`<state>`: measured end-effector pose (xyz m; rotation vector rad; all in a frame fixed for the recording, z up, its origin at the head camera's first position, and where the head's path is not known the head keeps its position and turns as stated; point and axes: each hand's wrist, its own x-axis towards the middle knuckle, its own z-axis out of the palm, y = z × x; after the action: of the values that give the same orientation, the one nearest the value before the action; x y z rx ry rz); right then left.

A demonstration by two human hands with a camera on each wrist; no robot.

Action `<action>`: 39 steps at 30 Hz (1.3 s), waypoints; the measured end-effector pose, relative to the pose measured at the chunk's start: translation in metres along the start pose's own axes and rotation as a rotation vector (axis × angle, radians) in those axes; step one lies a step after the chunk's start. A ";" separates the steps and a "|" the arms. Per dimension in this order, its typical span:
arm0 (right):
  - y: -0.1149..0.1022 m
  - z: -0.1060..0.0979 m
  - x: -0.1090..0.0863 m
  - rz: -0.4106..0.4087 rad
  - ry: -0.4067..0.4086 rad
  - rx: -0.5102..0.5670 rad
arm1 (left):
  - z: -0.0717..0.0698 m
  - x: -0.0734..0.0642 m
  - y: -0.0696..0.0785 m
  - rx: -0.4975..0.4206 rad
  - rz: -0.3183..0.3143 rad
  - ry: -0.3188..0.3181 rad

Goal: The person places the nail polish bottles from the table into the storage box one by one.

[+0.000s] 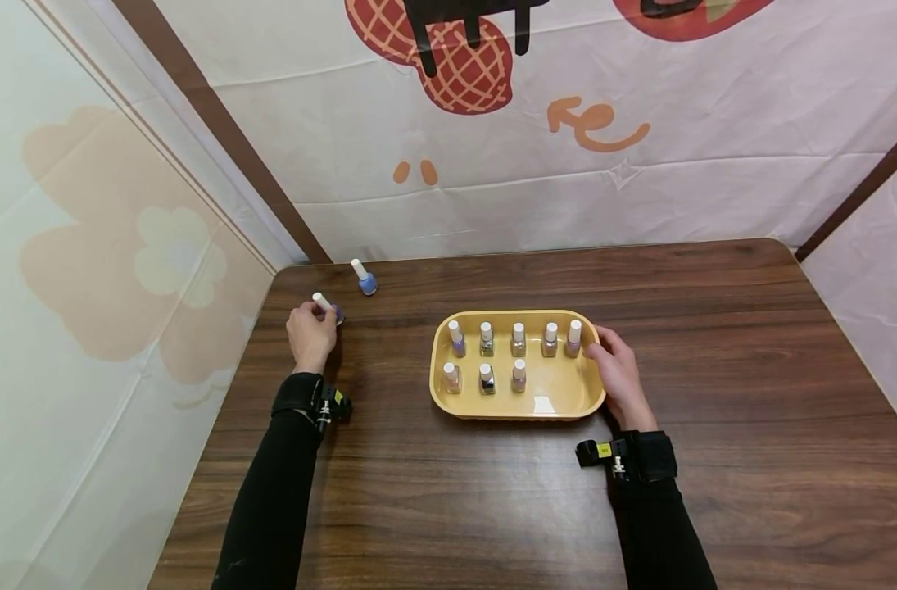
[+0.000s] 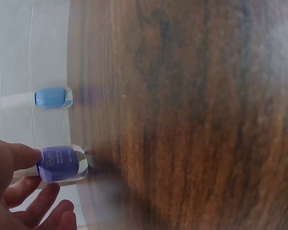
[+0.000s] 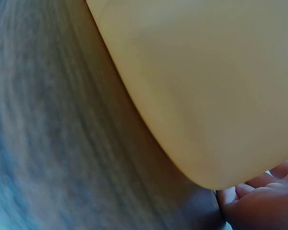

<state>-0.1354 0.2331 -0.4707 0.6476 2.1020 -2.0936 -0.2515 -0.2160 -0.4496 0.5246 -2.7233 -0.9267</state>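
Note:
At the table's left side my left hand (image 1: pixel 311 336) pinches a purple nail polish bottle (image 2: pixel 60 164) between thumb and fingers, around its white cap. The bottle stands upright, its base at the tabletop. Just behind it is a blue nail polish bottle (image 1: pixel 367 283) with a white cap, apart from the hand. My right hand (image 1: pixel 621 373) grips the right end of a yellow tray (image 1: pixel 566 397), thumb over the rim and fingers along the outer wall. Inside the tray stand several small white-capped nail polish bottles, including a dark one (image 1: pixel 487 381) in the front row.
The dark wood table (image 1: pixel 448 508) ends at a white printed cloth wall (image 1: pixel 492 221) at the back. Another pale cloth wall (image 1: pixel 87 393) runs along the left edge. In the tray, the front row's three bottles stand toward the left and middle.

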 end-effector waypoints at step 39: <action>0.001 0.006 -0.012 0.015 0.015 -0.014 | -0.007 -0.003 0.001 0.040 0.106 0.018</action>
<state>-0.1254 0.2250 -0.4679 0.6780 2.1107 -2.0706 -0.2471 -0.2181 -0.4439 0.3894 -2.7282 -0.8389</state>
